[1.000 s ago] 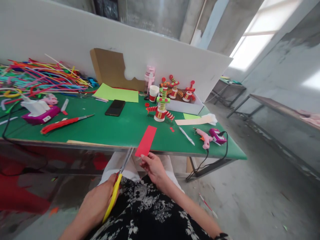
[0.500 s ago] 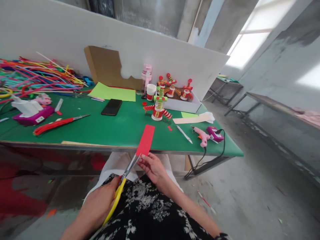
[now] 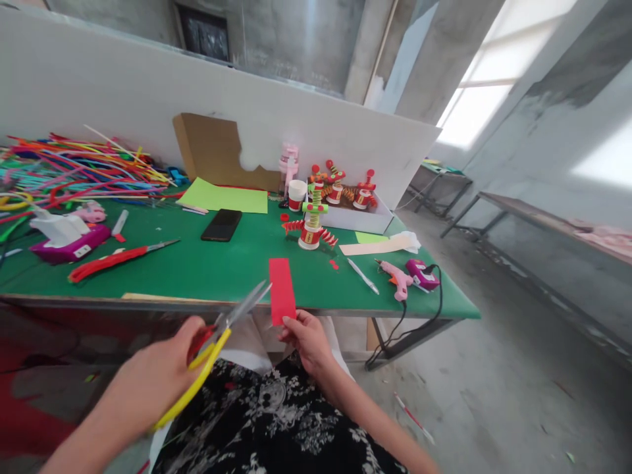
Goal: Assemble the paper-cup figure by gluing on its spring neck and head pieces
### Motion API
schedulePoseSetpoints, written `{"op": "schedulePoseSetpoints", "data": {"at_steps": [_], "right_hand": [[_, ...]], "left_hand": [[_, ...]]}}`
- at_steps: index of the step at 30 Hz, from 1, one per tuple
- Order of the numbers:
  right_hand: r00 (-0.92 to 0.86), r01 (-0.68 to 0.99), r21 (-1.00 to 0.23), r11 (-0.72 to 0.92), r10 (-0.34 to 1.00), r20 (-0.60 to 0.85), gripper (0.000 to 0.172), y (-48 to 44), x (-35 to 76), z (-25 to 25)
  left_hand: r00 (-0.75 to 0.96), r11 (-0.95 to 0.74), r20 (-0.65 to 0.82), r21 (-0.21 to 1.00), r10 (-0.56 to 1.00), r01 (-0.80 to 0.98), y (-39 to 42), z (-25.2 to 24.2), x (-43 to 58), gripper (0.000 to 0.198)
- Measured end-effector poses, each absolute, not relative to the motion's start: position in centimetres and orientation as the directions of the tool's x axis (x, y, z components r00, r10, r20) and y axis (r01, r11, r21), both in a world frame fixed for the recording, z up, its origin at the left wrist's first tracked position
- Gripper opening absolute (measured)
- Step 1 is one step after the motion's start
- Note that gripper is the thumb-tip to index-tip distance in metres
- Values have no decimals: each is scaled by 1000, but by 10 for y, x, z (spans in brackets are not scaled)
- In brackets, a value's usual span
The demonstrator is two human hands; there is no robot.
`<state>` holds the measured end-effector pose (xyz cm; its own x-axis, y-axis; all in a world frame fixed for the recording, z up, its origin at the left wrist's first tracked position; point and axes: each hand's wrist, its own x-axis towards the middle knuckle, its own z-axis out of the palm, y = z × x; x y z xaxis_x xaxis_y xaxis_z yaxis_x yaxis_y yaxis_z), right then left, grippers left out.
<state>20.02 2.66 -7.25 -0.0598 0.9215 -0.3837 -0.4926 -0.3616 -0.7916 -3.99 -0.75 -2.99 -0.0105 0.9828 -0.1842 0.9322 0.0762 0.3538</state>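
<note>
My left hand (image 3: 162,362) is closed round the handles of a pair of scissors (image 3: 217,342) with yellow and red grips. The blades point up and right, slightly parted, with their tips near the left edge of a red paper strip (image 3: 282,289). Between the thumb and fingers of my right hand (image 3: 307,339), the strip is pinched at its lower end and stands out over the table's front edge. Beyond it on the table, a paper-cup figure (image 3: 311,230) with a green folded neck and red pleated arms stands upright.
The green table (image 3: 197,270) bears a black phone (image 3: 221,225), green paper (image 3: 224,197), red-handled scissors (image 3: 118,258), a white pen (image 3: 363,275) and a pink glue gun (image 3: 397,280) with a trailing cord. Pipe cleaners (image 3: 89,168) lie at left; a white box (image 3: 380,220) holds several figures.
My left hand has drawn the scissors left and up, from the strip's lower end. The strip in my right hand has swung from leaning right to leaning slightly left.
</note>
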Motion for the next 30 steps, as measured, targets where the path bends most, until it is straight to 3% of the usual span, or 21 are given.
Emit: {"op": "schedulePoseSetpoints", "data": {"at_steps": [6, 10, 17, 20, 24, 27, 30], "right_hand": [[25, -565, -763, -314, 918, -396, 35, 29, 198, -66], [38, -601, -745, -289, 921, -388, 33, 24, 200, -65], [31, -645, -690, -328, 891, -453, 43, 22, 207, -68], [-8, -649, -669, -362, 882, -470, 45, 21, 210, -67], [-69, -615, -661, -429, 865, -497, 52, 19, 216, -66], [-77, -554, -703, -447, 868, -491, 59, 20, 222, -63], [-91, -459, -778, -430, 893, -440, 64, 31, 231, -56]], "left_hand": [[-38, 60, -74, 324, 997, 944, 93, 9, -27, 30], [63, -58, -18, 199, 998, 978, 143, 4, -10, 35], [8, -8, 11, -35, 1000, 999, 189, -14, 20, 43], [115, -110, 39, -101, 993, 989, 220, -8, 21, 48], [301, -302, 48, 36, 953, 952, 295, 0, 37, 47], [362, -364, 48, 78, 931, 928, 343, -4, 63, 51], [396, -398, 42, 102, 918, 912, 365, -14, 84, 43]]}}
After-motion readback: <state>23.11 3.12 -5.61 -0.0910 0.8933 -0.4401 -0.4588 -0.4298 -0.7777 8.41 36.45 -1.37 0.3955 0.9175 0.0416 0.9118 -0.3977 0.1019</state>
